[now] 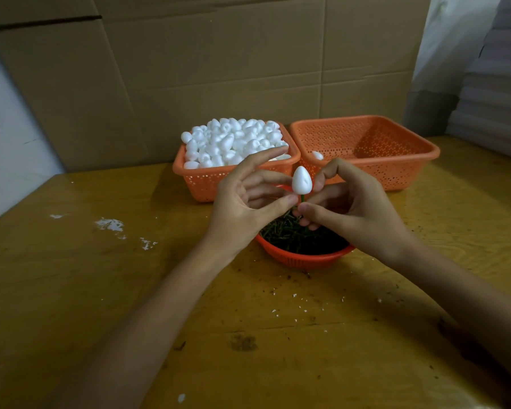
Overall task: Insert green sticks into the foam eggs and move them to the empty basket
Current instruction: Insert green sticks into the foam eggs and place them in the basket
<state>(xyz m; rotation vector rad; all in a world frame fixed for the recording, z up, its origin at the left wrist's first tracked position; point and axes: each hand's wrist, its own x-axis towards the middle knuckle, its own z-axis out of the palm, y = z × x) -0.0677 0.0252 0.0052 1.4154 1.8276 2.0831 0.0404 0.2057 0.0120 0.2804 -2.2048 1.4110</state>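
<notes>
- Right above the small round basket of sticks (304,249), both hands meet around one foam egg (301,180) held upright, pointy end up. The left hand (248,202) has its thumb and middle fingers closed lightly at the egg's base, index finger sticking out loose. The right hand (348,208) is pinched shut on the green stick (302,198), of which only a short bit shows under the egg.
- Honestly can't tell how deep the stick is in. If it's barely seated, I'd guess the egg could pop off on the way over.
- Foam is soft, so pushing at an angle would probably tear the hole wide or poke out the side. The white crumbs on the table (130,290) suggest this stuff sheds easily.
- The stick looks thin, and a hard shove while gripping it low might bend it.
- Squeezing the egg too tight could dent it.
- The target basket (396,169) sits back right, touching the full egg basket (207,184) on its left. It looks like one egg (317,155) is already in there, near the left wall. Since the two are side by side, a sloppy toss might land in the wrong one or bounce off the rim.
- The full basket is heaped over its rim, so a brushing wrist could knock eggs off onto the table.
</notes>
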